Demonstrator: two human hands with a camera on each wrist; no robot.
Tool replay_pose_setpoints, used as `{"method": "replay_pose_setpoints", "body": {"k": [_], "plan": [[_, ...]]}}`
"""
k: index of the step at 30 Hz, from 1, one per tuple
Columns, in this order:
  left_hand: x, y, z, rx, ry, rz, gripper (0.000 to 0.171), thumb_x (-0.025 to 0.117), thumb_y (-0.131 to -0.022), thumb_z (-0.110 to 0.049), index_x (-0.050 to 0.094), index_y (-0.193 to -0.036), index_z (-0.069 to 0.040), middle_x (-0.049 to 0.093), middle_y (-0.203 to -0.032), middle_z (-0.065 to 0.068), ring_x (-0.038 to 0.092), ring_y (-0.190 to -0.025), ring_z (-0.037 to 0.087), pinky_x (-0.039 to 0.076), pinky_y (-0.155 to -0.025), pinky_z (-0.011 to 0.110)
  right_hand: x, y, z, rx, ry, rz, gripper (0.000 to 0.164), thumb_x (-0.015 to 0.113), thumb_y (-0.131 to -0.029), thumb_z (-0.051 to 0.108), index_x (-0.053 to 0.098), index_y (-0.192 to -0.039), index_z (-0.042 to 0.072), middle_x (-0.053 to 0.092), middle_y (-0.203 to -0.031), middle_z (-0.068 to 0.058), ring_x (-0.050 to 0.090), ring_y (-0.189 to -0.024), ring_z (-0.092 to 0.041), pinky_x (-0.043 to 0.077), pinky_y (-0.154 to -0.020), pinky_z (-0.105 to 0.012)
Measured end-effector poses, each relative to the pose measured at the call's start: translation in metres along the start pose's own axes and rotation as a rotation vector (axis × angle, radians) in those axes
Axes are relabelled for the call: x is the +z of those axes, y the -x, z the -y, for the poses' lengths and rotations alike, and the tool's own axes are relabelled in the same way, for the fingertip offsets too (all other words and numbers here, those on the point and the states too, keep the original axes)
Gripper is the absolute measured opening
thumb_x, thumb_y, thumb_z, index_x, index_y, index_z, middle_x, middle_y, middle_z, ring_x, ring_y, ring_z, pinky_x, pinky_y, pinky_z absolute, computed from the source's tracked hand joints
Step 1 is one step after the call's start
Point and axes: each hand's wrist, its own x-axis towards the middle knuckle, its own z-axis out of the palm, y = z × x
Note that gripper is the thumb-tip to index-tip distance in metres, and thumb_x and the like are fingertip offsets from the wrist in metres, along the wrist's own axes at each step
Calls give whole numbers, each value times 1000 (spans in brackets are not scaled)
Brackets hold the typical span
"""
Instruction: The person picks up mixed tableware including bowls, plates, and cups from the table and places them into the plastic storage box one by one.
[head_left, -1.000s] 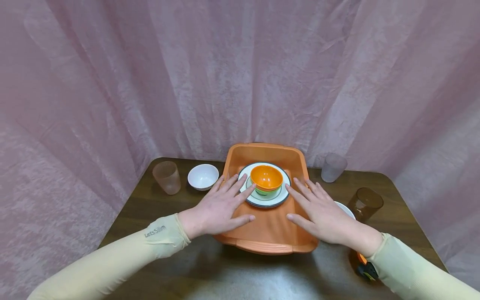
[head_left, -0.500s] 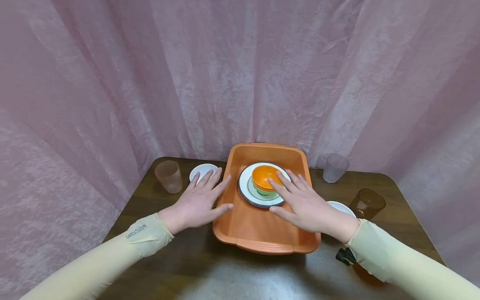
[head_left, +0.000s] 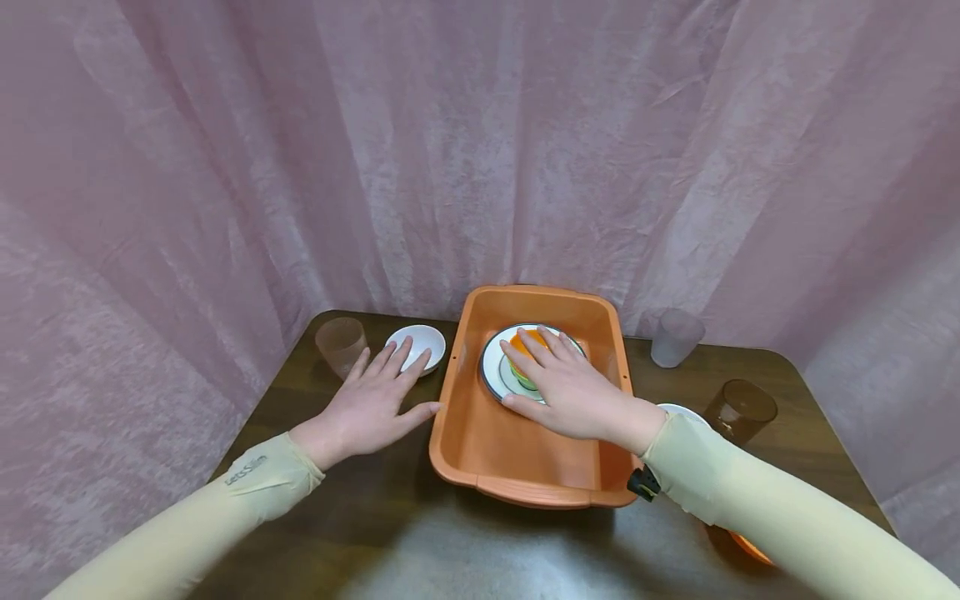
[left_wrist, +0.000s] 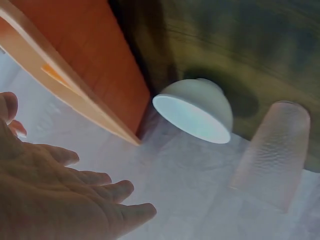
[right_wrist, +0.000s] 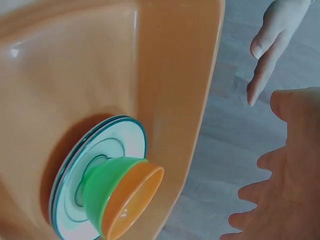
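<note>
My left hand (head_left: 363, 412), fingers spread, hovers over the table's left part, holding nothing. Its fingertips overlap a white bowl (head_left: 427, 340) in the head view, but the left wrist view shows a gap between hand and bowl (left_wrist: 195, 112). Above the orange basin (head_left: 510, 458) my right hand (head_left: 573, 392) is spread too, with nothing held. Inside the basin lie stacked white plates (head_left: 492, 367) with dark rims. On them sits a green bowl (right_wrist: 107, 182) with an orange bowl (right_wrist: 137, 197) nested in it; the right wrist view shows my hand (right_wrist: 295, 175) apart from them.
A pinkish frosted cup (head_left: 341, 340) stands at the back left. To the right are a clear frosted cup (head_left: 677, 337), a brown cup (head_left: 741, 412) and a white dish (head_left: 684, 411) partly behind my sleeve. An orange object (head_left: 752, 550) shows under that sleeve. A pink curtain (head_left: 480, 150) hangs behind.
Both hands have moved left: my left hand from over the basin's side to beyond it, my right hand from the basin's right edge to over the bowls. The dishes have stayed put.
</note>
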Motion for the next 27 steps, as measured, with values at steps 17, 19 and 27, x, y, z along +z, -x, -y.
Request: {"method": "replay_pose_setpoints", "body": {"k": [17,19,27], "plan": [[6,21,24,-93,-3,10,85,43,-100,-69,28,-163,-14,15,-169,18,16,-153,42,8,-119,65,8,-51,18,-1,16,56,77,39,-105,63,19,-166,20,11,-170,-13,0,-156,-36,2,-124,-53],[6,23,25,-102,4,8,85,43,-100,-69,28,-163,-13,15,-169,19,16,-153,42,8,-119,65,8,-55,20,-3,20,66,78,39,-105,63,18,-166,20,10,-170,-13,-1,-156,-35,1,-124,-53],[9,30,30,-150,34,24,83,47,-101,-64,27,-163,-12,17,-168,21,18,-152,43,8,-119,67,9,-74,30,-16,24,72,78,38,-104,64,13,-166,23,9,-170,-11,0,-155,-38,1,-123,-55]]}}
